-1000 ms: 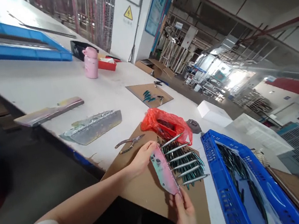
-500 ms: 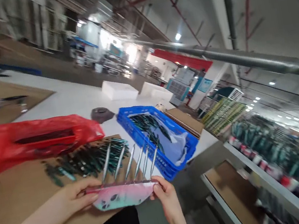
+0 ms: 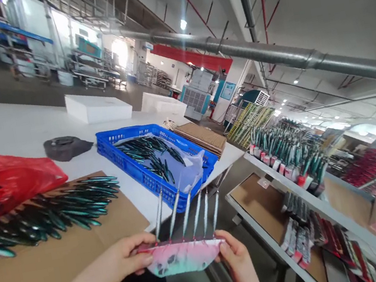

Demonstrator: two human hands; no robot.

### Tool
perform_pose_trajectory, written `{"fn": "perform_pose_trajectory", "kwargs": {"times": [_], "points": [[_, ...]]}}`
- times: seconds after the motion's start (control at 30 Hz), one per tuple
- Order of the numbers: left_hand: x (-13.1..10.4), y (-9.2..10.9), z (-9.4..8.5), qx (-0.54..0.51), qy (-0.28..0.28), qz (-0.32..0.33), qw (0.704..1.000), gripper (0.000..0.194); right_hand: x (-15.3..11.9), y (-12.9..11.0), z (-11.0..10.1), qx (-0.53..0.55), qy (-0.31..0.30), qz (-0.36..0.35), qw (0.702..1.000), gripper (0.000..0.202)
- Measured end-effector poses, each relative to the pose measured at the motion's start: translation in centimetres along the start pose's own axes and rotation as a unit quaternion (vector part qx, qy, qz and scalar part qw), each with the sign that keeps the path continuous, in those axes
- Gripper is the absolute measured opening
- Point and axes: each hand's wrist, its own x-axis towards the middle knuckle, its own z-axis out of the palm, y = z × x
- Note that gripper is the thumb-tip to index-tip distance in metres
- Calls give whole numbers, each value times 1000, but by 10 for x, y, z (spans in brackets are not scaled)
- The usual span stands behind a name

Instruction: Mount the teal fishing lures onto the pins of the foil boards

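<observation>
My left hand (image 3: 135,256) pinches the left end of a pink and mint-green holder (image 3: 186,258) marked with dark spots. The fingers of my right hand (image 3: 236,255) close on its other end. Several slim silvery fish-shaped pieces (image 3: 186,216) stand up in a row along the holder's top edge, leaning slightly right. Left of them, a pile of dark green, glossy fish-shaped pieces (image 3: 76,205) lies on a cardboard sheet (image 3: 116,230). Beyond the hands sits a blue plastic crate (image 3: 139,175), lined in white, with more such dark pieces inside.
A red plastic bag (image 3: 35,174) lies behind the pile, near a dark grey object (image 3: 66,148). White blocks (image 3: 99,106) stand further back on the white table. To the right is a shelf rack (image 3: 279,166) crowded with similar green and red pieces.
My view has swung right, so the table things shift left and more of the rack shows. Both hands still hold the holder with its upright pieces.
</observation>
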Motion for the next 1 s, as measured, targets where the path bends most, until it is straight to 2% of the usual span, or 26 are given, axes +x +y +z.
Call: {"fn": "perform_pose_trajectory", "kwargs": {"times": [0.1, 0.23, 0.3, 0.4, 0.5, 0.6, 0.67, 0.77, 0.87, 1.0], "points": [[7, 6, 21, -17, -49, 13, 999, 27, -4, 4, -33, -6, 31, 30, 999, 44], [12, 0, 39, -49, -73, -2, 996, 28, -2, 21, -64, -6, 85, 50, 995, 51], [12, -3, 47, -87, -73, -12, 993, 30, 0, 26, -68, 8, 99, 69, 993, 56], [13, 0, 59, -107, -58, -4, 993, 34, 1, 21, -60, 19, 132, 94, 987, 63], [15, 11, 65, -57, -58, 9, 997, 32, 2, 6, -48, 9, 180, 59, 982, 61], [19, 30, 64, 110, -31, 56, 992, 22, 4, -10, -45, 23, 201, 13, 979, 57], [24, 47, 61, 239, 5, 109, 965, 18, 9, -18, -49, 35, 208, -8, 977, 56], [41, 78, 67, 310, 22, 184, 933, 14, 20, -32, -60, 59, 241, -43, 968, 56], [70, 111, 93, 305, 16, 270, 913, 13, 34, -52, -74, 93, 284, -107, 948, 53], [126, 156, 150, 245, 17, 369, 896, 12, 46, -93, -103, 50, 318, -208, 924, 56]]}}
